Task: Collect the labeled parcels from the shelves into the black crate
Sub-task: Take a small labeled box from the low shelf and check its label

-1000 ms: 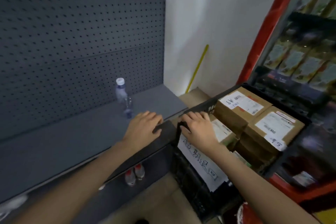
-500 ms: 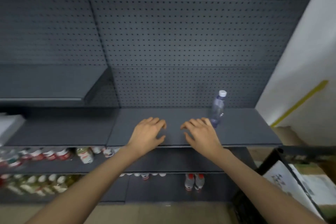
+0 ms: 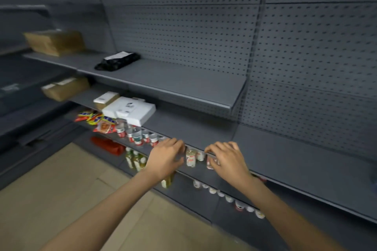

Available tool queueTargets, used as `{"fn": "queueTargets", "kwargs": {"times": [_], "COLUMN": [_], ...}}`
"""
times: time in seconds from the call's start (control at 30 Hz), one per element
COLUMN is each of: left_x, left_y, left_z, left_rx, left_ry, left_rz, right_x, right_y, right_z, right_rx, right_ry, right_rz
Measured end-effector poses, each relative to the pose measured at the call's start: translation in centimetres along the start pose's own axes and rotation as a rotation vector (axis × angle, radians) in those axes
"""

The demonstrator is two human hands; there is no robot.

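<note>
Parcels lie on the grey shelves to my left. A black bag parcel (image 3: 117, 61) with a white label sits on the upper shelf, a brown box (image 3: 55, 42) beyond it. One shelf down are a white box (image 3: 130, 109), a small labelled brown box (image 3: 105, 100) and another brown box (image 3: 65, 88). My left hand (image 3: 165, 158) and my right hand (image 3: 227, 160) hover side by side over the front edge of a shelf (image 3: 214, 134), fingers loosely curled, holding nothing. The black crate is out of view.
Small bottles and cans (image 3: 138, 135) line the lower shelves, with red and yellow snack packs (image 3: 95, 119) at the left and a red bag (image 3: 108, 145) below. Grey pegboard (image 3: 204, 32) backs the shelves. Tan floor (image 3: 51, 189) lies at the lower left.
My view swung left, away from the black crate and past the water bottle, to a shelf bay with parcels. Both hands left the crate rim and travelled along, still empty.
</note>
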State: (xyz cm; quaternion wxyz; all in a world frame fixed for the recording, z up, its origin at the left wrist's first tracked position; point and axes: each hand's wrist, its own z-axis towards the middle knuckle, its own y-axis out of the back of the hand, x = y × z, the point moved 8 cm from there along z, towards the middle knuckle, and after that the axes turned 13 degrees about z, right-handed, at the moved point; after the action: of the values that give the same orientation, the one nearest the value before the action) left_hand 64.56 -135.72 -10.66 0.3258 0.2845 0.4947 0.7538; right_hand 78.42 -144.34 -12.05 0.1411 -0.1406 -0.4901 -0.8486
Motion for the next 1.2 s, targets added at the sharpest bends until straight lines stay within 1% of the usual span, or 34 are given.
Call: {"fn": "queueTargets", "kwargs": {"times": [0.2,0.3,0.43,0.57,0.7,0.87,1.03,1.2], "left_x": [11.6,16.1,21.7,26.4,31.5,39.3,47.0,52.9], "left_y": [-0.2,0.2,0.3,0.4,-1.1,-2.3,-3.8,-6.0], "left_z": [-6.7,-9.5,-11.4,-12.3,-12.4,-11.6,-10.6,-10.8], "left_rx": [0.048,0.041,0.092,0.058,0.077,0.054,0.076,0.079], "left_ry": [0.234,0.287,0.359,0.48,0.547,0.654,0.721,0.798], "left_rz": [-0.049,0.043,0.113,0.08,0.097,0.089,0.1,0.084], "right_x": [8.4,12.0,15.6,18.3,20.5,22.9,25.3,28.1], "right_y": [-7.8,-11.0,-14.8,-18.8,-23.2,-29.2,-34.9,-40.9], "right_z": [6.5,8.9,11.9,15.6,20.1,27.4,33.9,38.1], "right_rx": [0.124,0.198,0.254,0.316,0.37,0.419,0.46,0.512], "right_ry": [0.096,0.144,0.221,0.288,0.334,0.374,0.406,0.453], "right_rz": [0.116,0.172,0.229,0.241,0.265,0.299,0.325,0.332]}}
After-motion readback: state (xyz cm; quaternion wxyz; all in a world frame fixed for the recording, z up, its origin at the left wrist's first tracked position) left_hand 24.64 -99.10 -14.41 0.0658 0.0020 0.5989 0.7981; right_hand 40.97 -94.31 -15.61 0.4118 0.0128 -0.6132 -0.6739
